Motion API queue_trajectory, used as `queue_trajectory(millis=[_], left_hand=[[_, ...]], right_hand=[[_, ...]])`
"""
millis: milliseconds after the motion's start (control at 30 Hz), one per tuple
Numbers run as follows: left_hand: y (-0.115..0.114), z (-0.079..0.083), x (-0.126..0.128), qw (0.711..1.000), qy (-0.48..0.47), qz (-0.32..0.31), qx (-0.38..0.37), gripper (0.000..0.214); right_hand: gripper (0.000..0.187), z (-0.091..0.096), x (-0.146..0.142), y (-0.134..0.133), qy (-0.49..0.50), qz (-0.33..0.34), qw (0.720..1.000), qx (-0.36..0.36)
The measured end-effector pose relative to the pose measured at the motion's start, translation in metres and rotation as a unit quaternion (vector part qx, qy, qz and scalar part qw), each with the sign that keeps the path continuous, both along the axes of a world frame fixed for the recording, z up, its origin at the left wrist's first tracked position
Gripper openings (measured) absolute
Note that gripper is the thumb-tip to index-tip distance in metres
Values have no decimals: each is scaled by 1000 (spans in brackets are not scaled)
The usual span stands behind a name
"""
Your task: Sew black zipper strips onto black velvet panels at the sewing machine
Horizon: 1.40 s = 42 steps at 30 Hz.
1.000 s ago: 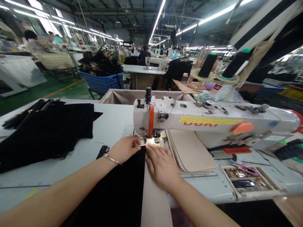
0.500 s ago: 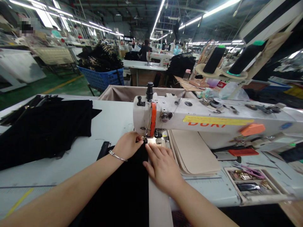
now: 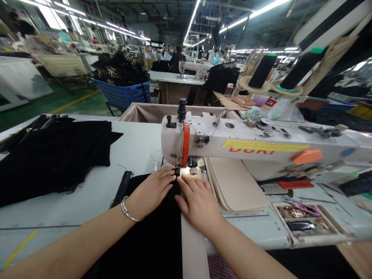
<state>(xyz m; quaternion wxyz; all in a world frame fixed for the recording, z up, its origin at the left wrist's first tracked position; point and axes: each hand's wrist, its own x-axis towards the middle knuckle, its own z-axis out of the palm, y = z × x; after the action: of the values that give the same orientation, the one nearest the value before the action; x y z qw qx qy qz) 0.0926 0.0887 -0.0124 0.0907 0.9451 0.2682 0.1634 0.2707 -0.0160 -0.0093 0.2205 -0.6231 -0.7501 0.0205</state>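
Note:
A white sewing machine [image 3: 250, 145] stands on the pale table [image 3: 87, 193] in front of me. A long piece of black fabric [image 3: 154, 236] runs from my lap up to the presser foot [image 3: 186, 170]. My left hand [image 3: 152, 190], a silver bangle on its wrist, lies flat on the fabric with fingers stretched toward the needle. My right hand [image 3: 196, 201] rests flat along the fabric's right edge, fingertips just short of the lit needle plate. Both hands press on the cloth and grip nothing.
A heap of black fabric pieces [image 3: 55, 155] lies at the left of the table. Stacked beige pieces [image 3: 235, 186] sit under the machine arm, a tray of small tools [image 3: 302, 223] at right. Thread cones [image 3: 263, 71] stand behind. A blue basket [image 3: 123, 95] and other workstations lie beyond.
My left hand has gone from curled fingers at the presser foot to lying flat, drawn slightly back. The black fabric now spreads wider to the left. My right hand has barely moved.

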Motion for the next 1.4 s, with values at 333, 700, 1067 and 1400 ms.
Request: queue_trajectory(millis=[333, 700, 1067, 1400], left_hand=[[10, -1, 0, 1000, -13, -17, -9, 29], [-117, 21, -74, 976, 89, -197, -29, 52], [-119, 20, -64, 986, 76, -142, 36, 53], [-96, 12, -44, 994, 46, -100, 11, 52]], right_hand=[[45, 2, 0, 0, 6, -4, 1000, 5], [48, -5, -16, -129, 20, 106, 992, 66], [28, -28, -28, -141, 5, 85, 980, 182], [29, -20, -30, -124, -2, 69, 974, 217]])
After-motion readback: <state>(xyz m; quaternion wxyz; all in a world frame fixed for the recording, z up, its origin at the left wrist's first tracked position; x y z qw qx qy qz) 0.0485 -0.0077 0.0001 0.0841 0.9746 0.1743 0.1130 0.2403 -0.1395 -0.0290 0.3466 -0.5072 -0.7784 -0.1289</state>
